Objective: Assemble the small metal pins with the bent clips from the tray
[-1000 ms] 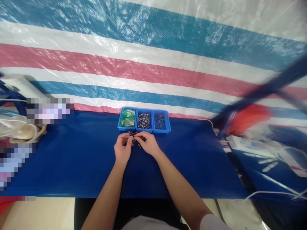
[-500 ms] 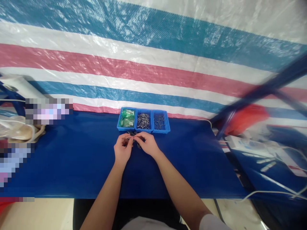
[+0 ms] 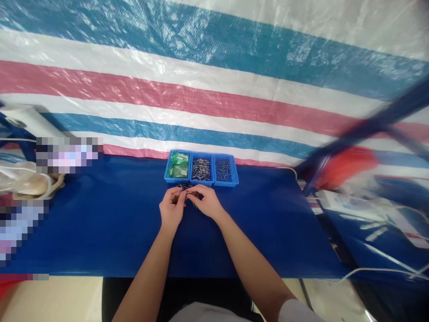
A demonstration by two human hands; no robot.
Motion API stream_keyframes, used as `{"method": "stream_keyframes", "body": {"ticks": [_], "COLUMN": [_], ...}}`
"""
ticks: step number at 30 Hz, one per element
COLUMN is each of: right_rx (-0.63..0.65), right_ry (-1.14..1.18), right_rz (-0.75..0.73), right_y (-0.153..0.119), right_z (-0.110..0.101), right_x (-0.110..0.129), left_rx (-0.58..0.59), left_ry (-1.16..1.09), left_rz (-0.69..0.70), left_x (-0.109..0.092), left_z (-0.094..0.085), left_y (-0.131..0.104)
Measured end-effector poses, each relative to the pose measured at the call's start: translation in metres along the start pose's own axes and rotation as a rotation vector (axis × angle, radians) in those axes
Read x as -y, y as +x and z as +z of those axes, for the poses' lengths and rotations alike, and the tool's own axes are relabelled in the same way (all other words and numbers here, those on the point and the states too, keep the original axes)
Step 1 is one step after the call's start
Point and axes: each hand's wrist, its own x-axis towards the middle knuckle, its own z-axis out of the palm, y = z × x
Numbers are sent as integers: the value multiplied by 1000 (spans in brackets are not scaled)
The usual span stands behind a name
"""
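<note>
While both hands work just in front of the 3 blue bins (image 3: 201,169), the step in hand appears to be joining or sorting small metal fasteners. The left hand (image 3: 171,210) and the right hand (image 3: 208,202) meet fingertip to fingertip directly below the middle bin, and each looks pinched on a small metal piece (image 3: 188,192) held between them; the part is too small to identify exactly, and which hand bears the load cannot be told. A loose heap of similar fasteners (image 3: 183,186) lies on the blue table cover (image 3: 100,223), touching or just beside the front wall of the bins. Within the row, the left bin holds green packets (image 3: 178,163), the middle bin holds metal pins (image 3: 201,168), and the right bin holds darker screws (image 3: 223,170). Judged from this posture, the next move calls for fine fingertip control, with both wrists kept low near the bins so that the piece does not slip into the heap.
</note>
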Motion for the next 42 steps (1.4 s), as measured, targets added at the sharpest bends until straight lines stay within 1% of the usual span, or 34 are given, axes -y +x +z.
{"method": "stream_keyframes", "body": {"ticks": [5,12,16,22,27,32,38,42], "right_rx": [19,29,19,-36,-56,-44,-4,30], "right_ry": [9,-17,-33,-38,-50,-47,-62,-65], "right_rz": [1,-20,2,37,48,28,-33,-87], "right_y": [-1,-2,-1,-1,-1,-1,-2,-2], "right_z": [1,0,-1,-2,-2,-1,0,-1], "right_x": [-3,-3,-1,0,0,-1,-4,-3], "left_rx": [7,42,30,-17,-5,-17,-35,-49], "left_ry": [61,64,41,7,-7,14,64,47], "left_rz": [20,-14,0,24,20,-4,24,16], "left_x": [-1,1,-1,-1,1,2,5,4], "left_z": [-1,0,0,1,2,1,1,0], "left_y": [0,-1,-2,-2,-1,0,0,1]}}
